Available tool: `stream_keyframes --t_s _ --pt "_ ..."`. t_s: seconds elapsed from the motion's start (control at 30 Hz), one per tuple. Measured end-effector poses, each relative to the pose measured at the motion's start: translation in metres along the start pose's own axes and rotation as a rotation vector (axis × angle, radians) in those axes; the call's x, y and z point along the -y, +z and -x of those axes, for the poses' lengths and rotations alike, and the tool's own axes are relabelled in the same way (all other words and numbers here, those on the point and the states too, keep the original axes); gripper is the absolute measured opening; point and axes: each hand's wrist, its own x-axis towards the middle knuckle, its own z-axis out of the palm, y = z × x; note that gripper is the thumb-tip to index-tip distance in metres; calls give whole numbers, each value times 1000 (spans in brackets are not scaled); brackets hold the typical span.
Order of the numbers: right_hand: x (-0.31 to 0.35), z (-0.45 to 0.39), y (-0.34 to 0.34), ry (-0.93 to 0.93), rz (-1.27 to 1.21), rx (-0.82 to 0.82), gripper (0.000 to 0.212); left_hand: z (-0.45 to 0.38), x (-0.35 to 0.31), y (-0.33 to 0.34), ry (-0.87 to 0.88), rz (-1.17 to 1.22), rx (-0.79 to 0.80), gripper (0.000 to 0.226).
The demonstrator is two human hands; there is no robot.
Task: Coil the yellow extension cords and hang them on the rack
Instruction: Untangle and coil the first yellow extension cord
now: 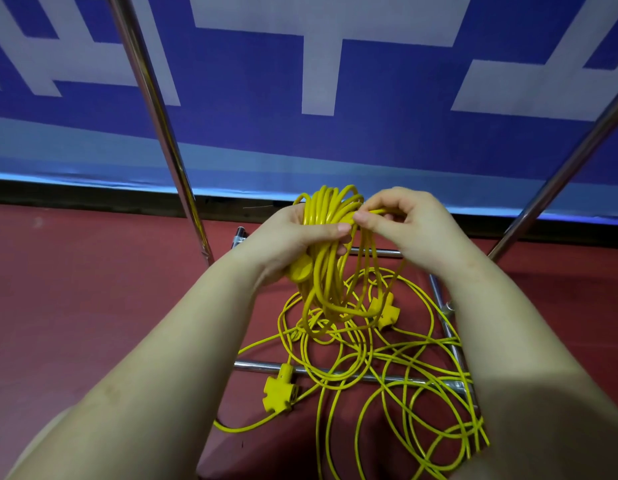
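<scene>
The left hand (300, 237) grips a coil (326, 244) of yellow cord, fingers curled round the bunched loops near their top, thumb laid across the front. The loops rise a little above the fist and hang below it, with a yellow plug (299, 273) tucked against the palm at the lower edge of the hand. The right hand (409, 225) is just beside the coil's top, pinching a single strand (377, 212) of cord between thumb and forefinger; that strand runs from the coil across to the fingers and then drops away beneath the hand.

Below the hands, loose cord (397, 372) lies tangled on the red floor (75, 306), spread over the rack (252, 366) and its low chrome bars. One yellow socket (278, 389) lies by the front bar; another socket block (385, 311) hangs or rests just under the coil's lowest loops. Two chrome uprights (155, 109) slant up on either side, in front of a blue and white banner (318, 74).
</scene>
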Motion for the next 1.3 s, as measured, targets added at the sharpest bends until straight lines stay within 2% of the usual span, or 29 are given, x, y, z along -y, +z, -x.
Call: stream_keyframes --t_s 0.1,0.2,0.23,0.33,0.43,0.53,0.6,0.77,0.9,1.0,1.17,1.3 --pt "0 1 1 -2 -63 -1 9 0 1 -1 3 -18 12 23" --pt "-8 2 1 39 -97 3 19 -3 4 -2 34 -45 -73 33" --pt "-12 2 2 70 -83 36 20 -4 4 -3 47 -39 -116 31" --pt "-30 3 9 215 102 228 18 -6 1 -7 89 10 -243 8" --pt "-40 8 15 361 285 451 12 -7 -2 -13 119 91 -345 4" --pt "-39 11 16 381 260 484 12 -7 -5 -19 164 154 -439 7" --pt "-36 9 17 400 149 454 12 -7 -5 -23 188 141 -476 6" --pt "-16 3 9 512 -375 239 9 -7 -1 -30 184 -117 -475 19" --pt "-4 -2 1 586 -863 -25 11 -4 0 -19 128 -168 -372 30" --pt "-2 -5 0 657 -1131 -182 14 -1 2 -7 90 -201 -282 32" --pt "-3 -7 3 702 -1273 -322 17 -5 13 3 56 -252 -201 31" --pt "1 -5 7 717 -1471 -350 18 -8 19 7 59 -231 -236 34"
